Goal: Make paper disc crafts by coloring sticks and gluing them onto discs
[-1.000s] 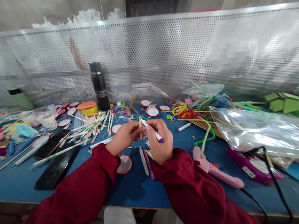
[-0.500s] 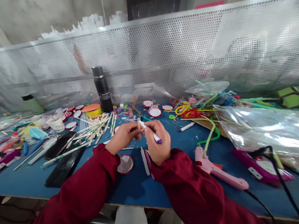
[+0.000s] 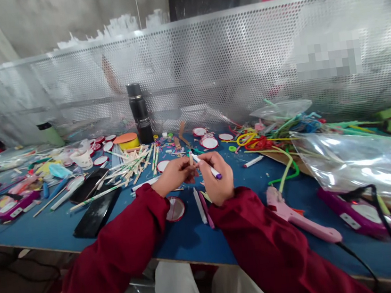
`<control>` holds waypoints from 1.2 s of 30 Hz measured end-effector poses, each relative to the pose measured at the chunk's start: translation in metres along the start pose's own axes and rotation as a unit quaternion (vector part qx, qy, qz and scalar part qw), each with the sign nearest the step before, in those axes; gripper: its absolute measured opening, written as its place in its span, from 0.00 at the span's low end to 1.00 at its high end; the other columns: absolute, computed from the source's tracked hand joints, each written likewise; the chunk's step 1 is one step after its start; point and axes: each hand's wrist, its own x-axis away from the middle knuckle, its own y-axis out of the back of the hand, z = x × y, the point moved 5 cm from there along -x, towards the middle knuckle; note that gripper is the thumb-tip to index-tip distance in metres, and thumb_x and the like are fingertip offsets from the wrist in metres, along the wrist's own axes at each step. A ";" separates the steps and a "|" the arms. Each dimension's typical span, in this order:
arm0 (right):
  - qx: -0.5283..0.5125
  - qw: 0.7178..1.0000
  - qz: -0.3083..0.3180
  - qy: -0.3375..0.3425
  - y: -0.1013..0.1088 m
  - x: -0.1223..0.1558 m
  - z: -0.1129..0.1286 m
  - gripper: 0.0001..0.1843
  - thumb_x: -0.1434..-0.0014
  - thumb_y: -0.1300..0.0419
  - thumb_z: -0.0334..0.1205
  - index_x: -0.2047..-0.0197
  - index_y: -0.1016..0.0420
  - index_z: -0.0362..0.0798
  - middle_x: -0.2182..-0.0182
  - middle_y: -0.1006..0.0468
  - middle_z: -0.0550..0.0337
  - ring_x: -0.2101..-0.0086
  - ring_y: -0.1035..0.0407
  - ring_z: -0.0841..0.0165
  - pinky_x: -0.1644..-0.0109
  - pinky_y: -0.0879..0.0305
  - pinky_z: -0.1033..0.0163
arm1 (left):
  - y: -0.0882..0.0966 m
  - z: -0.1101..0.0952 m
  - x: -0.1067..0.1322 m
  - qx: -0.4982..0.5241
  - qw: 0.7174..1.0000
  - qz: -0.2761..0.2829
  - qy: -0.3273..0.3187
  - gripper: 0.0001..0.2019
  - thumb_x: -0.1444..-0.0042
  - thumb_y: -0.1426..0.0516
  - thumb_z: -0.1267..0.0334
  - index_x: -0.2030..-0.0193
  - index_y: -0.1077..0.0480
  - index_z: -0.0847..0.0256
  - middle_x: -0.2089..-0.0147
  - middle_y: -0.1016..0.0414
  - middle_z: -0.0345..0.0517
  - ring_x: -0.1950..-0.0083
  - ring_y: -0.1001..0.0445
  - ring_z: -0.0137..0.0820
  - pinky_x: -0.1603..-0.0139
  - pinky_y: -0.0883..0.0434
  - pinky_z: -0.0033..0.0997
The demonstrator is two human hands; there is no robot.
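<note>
Between the fingertips of my left hand (image 3: 174, 174) stands a small wooden craft stick (image 3: 191, 158), partly covered by the fingers. My right hand (image 3: 219, 181) grips a white marker (image 3: 208, 166) with a purple end, its tip touching or very close to the stick. Both hands are closed and nearly meet above the blue table (image 3: 189, 242). Below them lie a white pen-like stick (image 3: 200, 206) and a pink strip (image 3: 207, 211). A round red-rimmed disc (image 3: 176, 209) rests beside my left sleeve.
On the right are a pink hot glue gun (image 3: 297, 222), a purple device (image 3: 360, 214) with a cable, and clear plastic (image 3: 357, 160). A loose marker (image 3: 253, 161) lies nearer. Wooden sticks (image 3: 137, 165), a black bottle (image 3: 141, 115) and a dark phone-like slab (image 3: 95, 216) are left.
The whole scene has shifted slightly to the right in view. My hands keep their hold on the craft stick and the marker, with little visible movement between them.
</note>
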 end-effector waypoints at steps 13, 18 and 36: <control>0.004 1.000 0.010 -0.020 0.001 -0.001 -0.008 0.06 0.37 0.43 0.40 0.61 0.25 0.52 0.72 0.20 0.65 0.71 0.28 0.67 0.58 0.29 0.58 | -0.002 0.003 -0.002 -0.036 0.999 0.000 -0.017 0.12 0.37 0.43 0.55 0.68 0.31 0.60 0.77 0.28 0.38 0.78 0.27 0.28 0.75 0.31 0.26; -0.018 0.999 0.013 -0.031 -0.001 -0.001 -0.011 0.07 0.37 0.43 0.41 0.59 0.25 0.52 0.70 0.19 0.63 0.69 0.26 0.66 0.61 0.29 0.59 | -0.002 0.007 -0.003 0.011 1.000 -0.009 0.008 0.12 0.40 0.40 0.53 0.67 0.31 0.60 0.74 0.25 0.39 0.76 0.25 0.30 0.75 0.29 0.27; -0.047 0.998 -0.010 -0.029 0.005 0.000 -0.005 0.06 0.36 0.43 0.42 0.58 0.26 0.52 0.69 0.19 0.62 0.67 0.24 0.64 0.58 0.29 0.57 | -0.006 0.000 0.001 0.064 0.996 -0.010 0.068 0.08 0.39 0.39 0.59 0.62 0.31 0.61 0.69 0.22 0.40 0.74 0.21 0.28 0.75 0.27 0.23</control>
